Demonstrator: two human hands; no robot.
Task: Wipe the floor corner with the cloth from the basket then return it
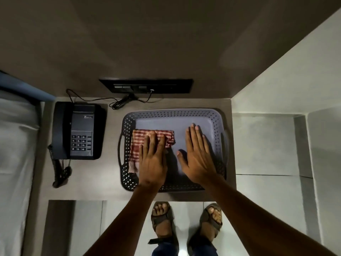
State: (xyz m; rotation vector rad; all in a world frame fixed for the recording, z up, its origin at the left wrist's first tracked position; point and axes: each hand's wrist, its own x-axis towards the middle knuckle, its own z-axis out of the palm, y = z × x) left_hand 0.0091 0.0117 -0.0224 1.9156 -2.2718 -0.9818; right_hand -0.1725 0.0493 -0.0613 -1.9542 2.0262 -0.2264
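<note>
A grey perforated basket [171,114] with side handles sits on a grey side table. A red and white checked cloth [138,143] lies folded in its left half. My left hand [153,161] rests flat on the cloth, fingers spread over its right part, not curled around it. My right hand [197,156] hovers flat and empty over the bare right half of the basket, fingers together and thumb out. The floor corner [302,117] lies to the right, beyond the table.
A black desk telephone [77,130] stands left of the basket, its coiled cord [59,170] trailing toward the table's front. A black switch panel [145,85] with a thin cable sits on the wall behind. A bed edge [16,145] is far left. My sandalled feet [186,222] stand on pale tiles.
</note>
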